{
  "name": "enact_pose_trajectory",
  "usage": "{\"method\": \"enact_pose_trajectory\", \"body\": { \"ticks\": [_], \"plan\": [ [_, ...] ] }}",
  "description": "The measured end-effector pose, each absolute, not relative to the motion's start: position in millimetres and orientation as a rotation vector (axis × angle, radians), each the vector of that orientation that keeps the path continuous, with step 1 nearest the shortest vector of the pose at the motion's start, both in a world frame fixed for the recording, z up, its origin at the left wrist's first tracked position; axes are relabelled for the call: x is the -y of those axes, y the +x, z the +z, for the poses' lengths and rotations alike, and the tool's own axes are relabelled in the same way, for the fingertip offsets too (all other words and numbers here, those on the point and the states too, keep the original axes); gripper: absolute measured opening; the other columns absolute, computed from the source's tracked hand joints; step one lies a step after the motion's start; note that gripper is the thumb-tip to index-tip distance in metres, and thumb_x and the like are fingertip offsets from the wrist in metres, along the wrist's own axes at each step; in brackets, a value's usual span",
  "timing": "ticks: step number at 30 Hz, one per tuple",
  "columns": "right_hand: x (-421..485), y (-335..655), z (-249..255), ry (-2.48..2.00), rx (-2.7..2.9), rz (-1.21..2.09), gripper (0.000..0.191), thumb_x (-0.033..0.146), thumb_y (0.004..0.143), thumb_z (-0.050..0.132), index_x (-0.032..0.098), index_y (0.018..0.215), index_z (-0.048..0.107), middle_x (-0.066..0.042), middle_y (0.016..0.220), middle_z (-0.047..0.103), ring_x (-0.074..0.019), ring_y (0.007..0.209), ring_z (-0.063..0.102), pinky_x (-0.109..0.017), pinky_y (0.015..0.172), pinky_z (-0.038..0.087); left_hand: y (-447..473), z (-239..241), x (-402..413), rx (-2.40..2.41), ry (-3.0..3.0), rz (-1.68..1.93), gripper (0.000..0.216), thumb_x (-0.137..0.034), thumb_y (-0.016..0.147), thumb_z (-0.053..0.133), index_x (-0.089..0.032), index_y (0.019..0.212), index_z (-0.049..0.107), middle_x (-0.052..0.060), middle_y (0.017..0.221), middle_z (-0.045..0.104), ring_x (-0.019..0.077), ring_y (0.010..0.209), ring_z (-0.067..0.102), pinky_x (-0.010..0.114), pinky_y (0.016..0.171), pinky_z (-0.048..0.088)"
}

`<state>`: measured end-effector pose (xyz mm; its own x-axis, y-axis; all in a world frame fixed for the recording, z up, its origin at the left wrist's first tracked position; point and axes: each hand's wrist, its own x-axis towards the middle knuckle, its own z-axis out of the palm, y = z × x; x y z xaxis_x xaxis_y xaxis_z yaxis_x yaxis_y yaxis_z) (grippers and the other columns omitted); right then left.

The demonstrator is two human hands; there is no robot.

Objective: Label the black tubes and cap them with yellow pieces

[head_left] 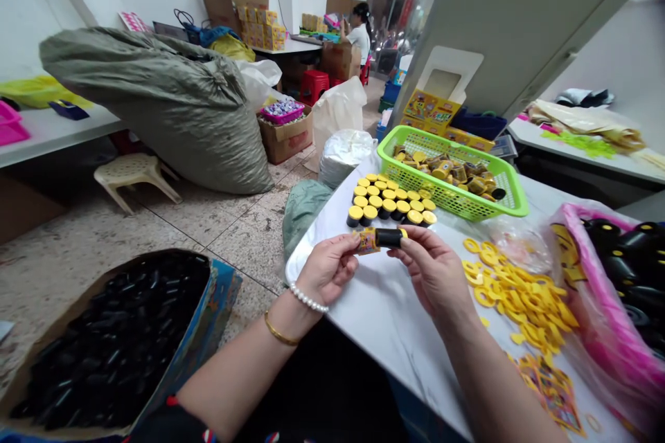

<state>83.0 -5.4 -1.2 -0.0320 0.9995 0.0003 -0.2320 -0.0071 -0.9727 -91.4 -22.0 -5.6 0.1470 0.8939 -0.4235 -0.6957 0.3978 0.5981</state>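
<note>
My left hand (328, 266) and my right hand (431, 270) hold a small black cylinder (388, 237) between them above the white table (384, 311). The left fingertips pinch a printed yellow label (366, 242) at its left end. The right fingers grip the cylinder's right end, which has a yellow cap. Just beyond stand several upright black cylinders with yellow caps (389, 204) in rows. A heap of yellow plastic rings (519, 294) lies to the right of my right hand.
A green basket (512, 204) of finished pieces sits behind the rows. A pink bin (618, 291) holds black parts at right. A cardboard box (104, 346) of black cylinders stands on the floor at left. Printed labels (553, 387) lie near the table's front. A person sits far back.
</note>
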Motion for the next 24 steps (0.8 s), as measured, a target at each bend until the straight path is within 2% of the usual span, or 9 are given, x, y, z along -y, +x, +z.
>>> {"method": "enact_pose_trajectory", "body": {
  "ticks": [4,8,10,13,16,19,21,24],
  "plan": [
    [7,87,-2,-1.141,1.201,1.181,0.029,0.032,0.073,0.081,0.02,0.097,0.07,-0.002,0.087,0.07,-0.0152,0.075,0.066,-0.031,0.075,0.055,-90,-12,23,-0.791,0.299,1.18,0.01,-0.014,0.087,0.062,-0.006,0.091,0.066,0.002,0.065,0.062,0.0002,0.033,0.041,0.012,0.027,0.018],
    [17,86,5,-1.141,1.345,1.081,0.03,0.034,0.074,0.079,0.021,0.099,0.067,-0.003,0.088,0.07,-0.0172,0.083,0.067,-0.032,0.081,0.056,-88,-18,21,-0.773,0.331,1.201,0.011,-0.018,0.082,0.068,-0.008,0.086,0.066,0.004,0.068,0.065,0.0006,0.037,0.044,0.012,0.029,0.02],
    [21,82,6,-1.147,1.333,1.06,0.031,0.035,0.074,0.079,0.021,0.099,0.066,-0.003,0.09,0.07,-0.0179,0.081,0.068,-0.033,0.078,0.058,-87,-17,21,-0.777,0.344,1.196,0.012,-0.019,0.081,0.069,-0.009,0.084,0.066,0.004,0.067,0.066,0.001,0.037,0.043,0.012,0.029,0.019],
    [22,78,0,-1.144,1.204,1.18,0.034,0.037,0.073,0.08,0.022,0.098,0.063,-0.003,0.094,0.07,-0.0173,0.075,0.07,-0.035,0.076,0.06,-86,-13,25,-0.819,0.397,1.195,0.015,-0.023,0.081,0.07,-0.009,0.085,0.066,0.0,0.055,0.06,0.001,0.034,0.038,0.012,0.029,0.016],
    [19,79,-7,-1.108,1.111,1.309,0.035,0.037,0.073,0.081,0.022,0.099,0.064,-0.002,0.096,0.071,-0.0159,0.074,0.07,-0.038,0.081,0.06,-84,-9,31,-0.87,0.442,1.19,0.024,-0.03,0.079,0.072,-0.008,0.088,0.068,-0.003,0.049,0.054,0.0008,0.034,0.035,0.012,0.03,0.016],
    [14,84,-8,-1.063,1.066,1.309,0.034,0.033,0.069,0.084,0.022,0.096,0.067,-0.001,0.096,0.071,-0.0166,0.084,0.07,-0.037,0.088,0.056,-83,-8,34,-0.921,0.426,1.265,0.03,-0.032,0.074,0.077,-0.009,0.09,0.068,-0.001,0.059,0.058,0.0028,0.041,0.043,0.013,0.032,0.021],
    [13,87,-6,-1.022,1.04,1.293,0.033,0.031,0.067,0.086,0.023,0.095,0.068,-0.001,0.096,0.07,-0.0174,0.089,0.069,-0.037,0.09,0.055,-83,-7,35,-0.965,0.446,1.39,0.035,-0.031,0.07,0.081,-0.011,0.095,0.066,0.002,0.075,0.063,0.0059,0.054,0.053,0.014,0.037,0.03],
    [14,91,-2,-0.996,1.094,1.283,0.033,0.03,0.069,0.084,0.024,0.097,0.069,-0.002,0.098,0.07,-0.0183,0.088,0.069,-0.037,0.088,0.055,-86,-5,32,-0.928,0.621,1.408,0.05,-0.029,0.066,0.085,-0.016,0.11,0.064,0.006,0.101,0.064,0.0121,0.076,0.063,0.02,0.056,0.049]
  ]
}}
